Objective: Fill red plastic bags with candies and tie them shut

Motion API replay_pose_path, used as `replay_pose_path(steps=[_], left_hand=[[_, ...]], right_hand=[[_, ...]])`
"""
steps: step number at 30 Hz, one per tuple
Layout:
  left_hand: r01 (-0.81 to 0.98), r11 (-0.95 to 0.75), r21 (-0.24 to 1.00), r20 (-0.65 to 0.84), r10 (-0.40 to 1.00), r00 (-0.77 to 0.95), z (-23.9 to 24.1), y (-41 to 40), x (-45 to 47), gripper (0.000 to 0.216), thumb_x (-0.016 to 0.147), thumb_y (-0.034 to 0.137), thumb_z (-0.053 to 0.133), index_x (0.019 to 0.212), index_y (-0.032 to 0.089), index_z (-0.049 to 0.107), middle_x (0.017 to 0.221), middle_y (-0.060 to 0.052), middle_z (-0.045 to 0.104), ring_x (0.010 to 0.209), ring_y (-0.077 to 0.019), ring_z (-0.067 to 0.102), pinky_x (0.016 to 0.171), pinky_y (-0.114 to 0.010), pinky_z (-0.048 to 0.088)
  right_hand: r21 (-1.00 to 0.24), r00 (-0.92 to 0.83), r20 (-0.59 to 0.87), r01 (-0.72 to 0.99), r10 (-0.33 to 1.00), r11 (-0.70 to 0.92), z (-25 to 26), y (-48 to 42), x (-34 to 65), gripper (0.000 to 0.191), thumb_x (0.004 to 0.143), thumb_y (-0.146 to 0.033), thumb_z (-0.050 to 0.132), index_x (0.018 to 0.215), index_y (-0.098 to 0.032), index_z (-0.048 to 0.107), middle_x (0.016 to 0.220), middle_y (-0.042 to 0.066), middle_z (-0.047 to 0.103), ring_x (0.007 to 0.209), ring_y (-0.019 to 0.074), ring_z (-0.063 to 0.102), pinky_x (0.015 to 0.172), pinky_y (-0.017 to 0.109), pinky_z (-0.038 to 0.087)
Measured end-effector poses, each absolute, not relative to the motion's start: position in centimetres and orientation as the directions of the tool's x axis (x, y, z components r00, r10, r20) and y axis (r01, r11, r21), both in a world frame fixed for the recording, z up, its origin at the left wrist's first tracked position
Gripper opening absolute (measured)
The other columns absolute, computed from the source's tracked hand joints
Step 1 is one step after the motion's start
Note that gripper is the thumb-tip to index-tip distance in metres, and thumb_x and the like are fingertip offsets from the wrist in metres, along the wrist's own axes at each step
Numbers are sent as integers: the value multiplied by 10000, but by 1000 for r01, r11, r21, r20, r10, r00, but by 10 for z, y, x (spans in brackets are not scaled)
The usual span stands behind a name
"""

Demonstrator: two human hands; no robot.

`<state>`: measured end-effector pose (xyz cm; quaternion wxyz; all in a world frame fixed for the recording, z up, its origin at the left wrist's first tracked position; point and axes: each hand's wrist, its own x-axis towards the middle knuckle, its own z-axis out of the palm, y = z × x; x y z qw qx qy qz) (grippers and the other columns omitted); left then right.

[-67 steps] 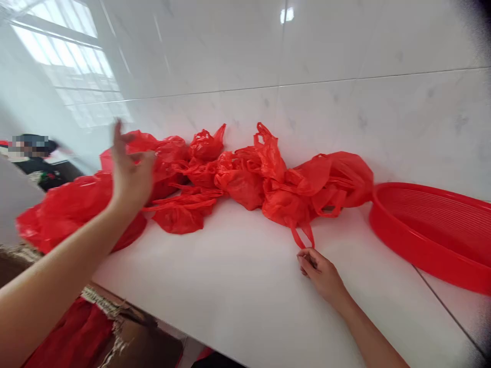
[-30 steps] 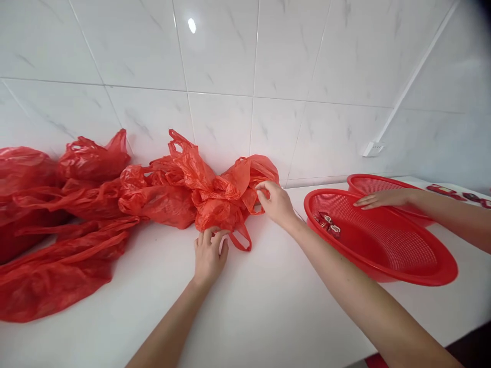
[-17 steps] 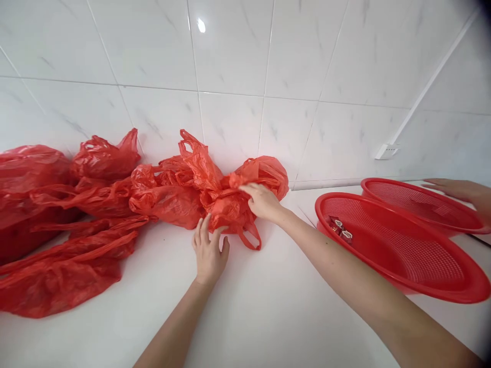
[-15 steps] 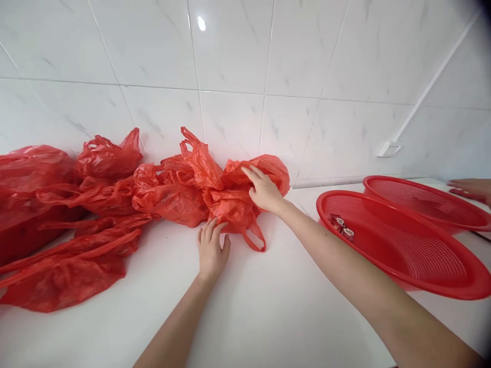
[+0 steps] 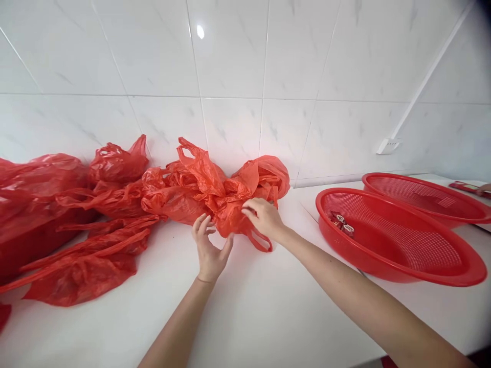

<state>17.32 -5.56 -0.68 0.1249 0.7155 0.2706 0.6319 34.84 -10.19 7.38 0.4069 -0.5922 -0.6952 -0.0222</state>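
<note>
A crumpled red plastic bag lies at the front of a heap of such bags against the tiled wall. My right hand is at its right side with thumb and fingers closed in a pinch on the thin film. My left hand is just in front of the bag, palm up, fingers curved and spread apart with nothing in them. A loop handle of the bag droops onto the white table below my right hand.
More red plastic bags spread over the left side of the white table. To the right stands a red perforated basket with a few small wrapped pieces; a second basket is behind it. Another person's hand shows at far right.
My right hand has come down and nearer from the back bag to the front one, its fingers closing. My left hand has turned palm up, off the bag's edge.
</note>
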Motion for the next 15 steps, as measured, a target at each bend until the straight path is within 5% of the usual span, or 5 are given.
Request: replay_pose_path(steps=[3, 7, 12, 15], left_hand=[[273, -818, 506, 832, 547, 95, -9, -54, 174, 963, 716, 346, 792, 1481, 279, 212, 1505, -192, 256, 1312, -336, 411, 992, -501, 441], [288, -756, 587, 768, 633, 95, -13, -55, 177, 1024, 732, 378, 778, 1517, 279, 128, 1543, -196, 186, 1416, -348, 269, 1066, -530, 370], [247, -706, 663, 692, 705, 157, -18, -63, 183, 1050, 773, 408, 731, 1527, 292, 9, 1503, -193, 284, 1338, -299, 414, 1008, -489, 454], [316, -733, 602, 703, 675, 226, -20, -63, 185, 1101, 709, 401, 782, 1535, 278, 65, 1533, -199, 279, 1393, -354, 341, 1050, -554, 393]], right_hand=[[-709, 298, 672, 522, 678, 474, 104, -116, 347, 186, 958, -394, 466, 960, -233, 559, 953, 14, 643, 902, 158, 606, 793, 289, 489], [-793, 471, 571, 104, 672, 601, 132, -138, 336, 221, 925, -479, 498, 982, -267, 527, 987, -6, 637, 862, 145, 634, 707, 263, 528], [-822, 495, 474, -48, 728, 567, 138, -154, 331, 220, 876, -475, 573, 937, -273, 513, 864, -27, 643, 717, 137, 647, 622, 258, 530], [-793, 582, 473, -45, 661, 607, 143, -163, 341, 241, 842, -475, 610, 930, -273, 511, 837, -35, 651, 717, 137, 654, 606, 250, 519]])
